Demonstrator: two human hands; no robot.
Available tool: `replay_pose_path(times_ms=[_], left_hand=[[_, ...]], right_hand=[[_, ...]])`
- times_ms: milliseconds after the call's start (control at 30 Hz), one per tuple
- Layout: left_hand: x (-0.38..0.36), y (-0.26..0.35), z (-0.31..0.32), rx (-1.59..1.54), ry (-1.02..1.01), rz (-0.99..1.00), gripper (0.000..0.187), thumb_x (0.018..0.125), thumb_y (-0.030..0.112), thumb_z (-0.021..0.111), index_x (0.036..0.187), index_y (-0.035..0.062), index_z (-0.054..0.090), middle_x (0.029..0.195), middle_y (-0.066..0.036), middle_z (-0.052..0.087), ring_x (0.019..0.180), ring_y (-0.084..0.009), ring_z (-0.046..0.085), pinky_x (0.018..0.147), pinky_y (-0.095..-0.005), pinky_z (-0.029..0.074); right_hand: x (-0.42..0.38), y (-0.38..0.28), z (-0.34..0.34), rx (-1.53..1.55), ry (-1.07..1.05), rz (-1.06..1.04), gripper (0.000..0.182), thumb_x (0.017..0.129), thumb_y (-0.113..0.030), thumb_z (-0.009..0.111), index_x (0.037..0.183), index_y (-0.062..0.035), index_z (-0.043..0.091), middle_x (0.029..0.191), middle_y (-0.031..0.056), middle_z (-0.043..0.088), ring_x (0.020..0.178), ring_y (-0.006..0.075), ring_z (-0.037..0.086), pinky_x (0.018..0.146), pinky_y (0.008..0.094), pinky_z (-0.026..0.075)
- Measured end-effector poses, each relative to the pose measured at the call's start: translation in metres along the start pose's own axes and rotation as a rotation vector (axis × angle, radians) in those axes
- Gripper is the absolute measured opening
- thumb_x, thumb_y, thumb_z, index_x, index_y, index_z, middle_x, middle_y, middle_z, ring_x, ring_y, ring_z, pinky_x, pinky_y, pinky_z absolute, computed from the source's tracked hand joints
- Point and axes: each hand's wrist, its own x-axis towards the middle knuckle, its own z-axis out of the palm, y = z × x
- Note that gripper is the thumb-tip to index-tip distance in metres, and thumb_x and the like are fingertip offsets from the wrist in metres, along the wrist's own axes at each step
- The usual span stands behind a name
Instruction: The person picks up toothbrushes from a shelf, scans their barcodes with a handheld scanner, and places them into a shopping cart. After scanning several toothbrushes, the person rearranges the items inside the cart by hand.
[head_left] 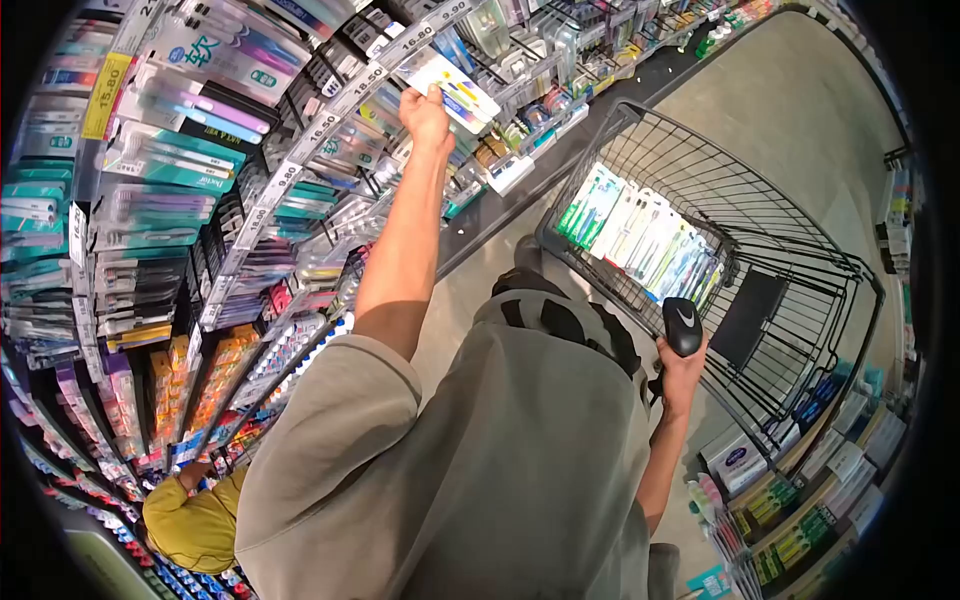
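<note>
My left hand (427, 122) is closed on a white toothbrush pack (462, 92) with yellow and blue print, its thumb on the front. The pack is in front of the shelf's price rail (345, 100), close to hanging blister packs. My right hand (682, 378) is wrapped round the grip of a black handheld scanner (683, 325), whose rounded head points up. Just beyond the scanner stands a black wire shopping cart (770, 190). Inside it, toothbrush packs (640, 222) in green, white and blue lie in an overlapping row.
Shelves with hanging toothbrush packs (165, 215) line my left. A person in a yellow-green top (195, 520) is low beside the shelf at lower left. Boxed goods (790, 540) stand at lower right. Grey floor (790, 85) shows beyond the cart.
</note>
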Motion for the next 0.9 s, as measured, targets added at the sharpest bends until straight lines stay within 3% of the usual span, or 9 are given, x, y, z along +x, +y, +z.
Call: replay_pose_path(times_ms=[67, 300, 500, 567, 700, 733, 833, 867, 900], left_hand=[[-0.017, 0.019, 0.006, 0.056, -0.048, -0.145, 0.013, 0.1, 0.002, 0.058, 0.112, 0.0024, 0.052, 0.102, -0.012, 0.069, 0.087, -0.0179, 0.066, 0.078, -0.0319, 0.056], [-0.047, 0.045, 0.002, -0.165, -0.062, -0.207, 0.011, 0.102, 0.003, 0.054, 0.113, 0.0, 0.051, 0.105, -0.013, 0.069, 0.092, -0.0208, 0.068, 0.083, -0.0395, 0.06], [-0.059, 0.043, -0.003, -0.14, -0.085, -0.197, 0.012, 0.102, 0.004, 0.055, 0.113, -0.0003, 0.053, 0.107, -0.013, 0.069, 0.091, -0.0206, 0.069, 0.082, -0.039, 0.06], [-0.071, 0.042, -0.003, -0.085, -0.08, -0.222, 0.009, 0.101, 0.007, 0.059, 0.108, 0.0027, 0.056, 0.105, -0.011, 0.068, 0.091, -0.0221, 0.066, 0.085, -0.0445, 0.059], [-0.107, 0.043, -0.008, -0.084, -0.135, -0.405, 0.011, 0.103, 0.007, 0.054, 0.111, -0.0009, 0.053, 0.108, -0.015, 0.068, 0.095, -0.025, 0.068, 0.088, -0.0443, 0.057], [-0.115, 0.04, -0.009, -0.069, -0.115, -0.447, 0.012, 0.105, 0.01, 0.049, 0.112, 0.0, 0.053, 0.099, -0.016, 0.07, 0.084, -0.0255, 0.072, 0.075, -0.0423, 0.062], [-0.141, 0.031, -0.016, -0.133, -0.161, -0.563, 0.012, 0.106, 0.011, 0.047, 0.11, 0.0018, 0.053, 0.099, -0.015, 0.07, 0.082, -0.0256, 0.072, 0.075, -0.0425, 0.061], [-0.154, 0.031, -0.021, -0.078, -0.219, -0.604, 0.024, 0.109, 0.022, 0.04, 0.117, 0.0046, 0.054, 0.108, -0.015, 0.069, 0.094, -0.0251, 0.068, 0.083, -0.0453, 0.057], [-0.164, 0.03, -0.027, -0.077, -0.214, -0.602, 0.024, 0.109, 0.022, 0.04, 0.117, 0.0046, 0.054, 0.108, -0.015, 0.069, 0.094, -0.0251, 0.068, 0.083, -0.0453, 0.057]], right_hand=[[0.003, -0.003, 0.0, 0.032, -0.028, 0.009, 0.065, 0.081, 0.001, 0.074, 0.139, 0.0019, 0.046, 0.12, 0.0064, 0.058, 0.106, 0.0144, 0.055, 0.095, 0.0262, 0.043], [0.002, 0.005, -0.005, 0.038, -0.068, -0.004, 0.062, 0.081, 0.002, 0.073, 0.137, 0.0019, 0.047, 0.115, 0.0051, 0.059, 0.101, 0.0133, 0.055, 0.091, 0.026, 0.045], [0.001, 0.003, -0.006, 0.063, -0.086, -0.022, 0.061, 0.081, 0.003, 0.073, 0.136, 0.0009, 0.048, 0.107, 0.0037, 0.058, 0.086, 0.0099, 0.054, 0.075, 0.0229, 0.046], [-0.002, -0.004, -0.005, 0.052, -0.104, 0.007, 0.06, 0.081, 0.003, 0.073, 0.136, 0.0001, 0.048, 0.104, 0.0028, 0.058, 0.081, 0.0088, 0.053, 0.069, 0.0222, 0.044], [0.0, 0.001, -0.007, 0.052, -0.1, -0.004, 0.062, 0.081, 0.004, 0.073, 0.137, -0.0005, 0.048, 0.102, 0.0022, 0.058, 0.08, 0.009, 0.052, 0.069, 0.0227, 0.044], [0.001, 0.004, -0.009, 0.027, -0.091, -0.008, 0.063, 0.08, 0.004, 0.073, 0.137, -0.0001, 0.047, 0.104, 0.0029, 0.058, 0.083, 0.0099, 0.053, 0.072, 0.0234, 0.045], [0.003, 0.01, -0.015, 0.017, -0.083, -0.047, 0.065, 0.08, 0.004, 0.074, 0.138, 0.0009, 0.046, 0.109, 0.0047, 0.058, 0.09, 0.0119, 0.055, 0.08, 0.0253, 0.046], [0.002, 0.012, -0.015, 0.034, -0.084, -0.08, 0.066, 0.079, 0.004, 0.075, 0.139, 0.0014, 0.046, 0.112, 0.0057, 0.058, 0.095, 0.013, 0.056, 0.085, 0.0265, 0.047], [0.0, 0.009, -0.014, 0.033, -0.09, -0.079, 0.066, 0.079, 0.004, 0.075, 0.139, 0.0014, 0.046, 0.112, 0.0057, 0.058, 0.095, 0.013, 0.056, 0.085, 0.0265, 0.047]])
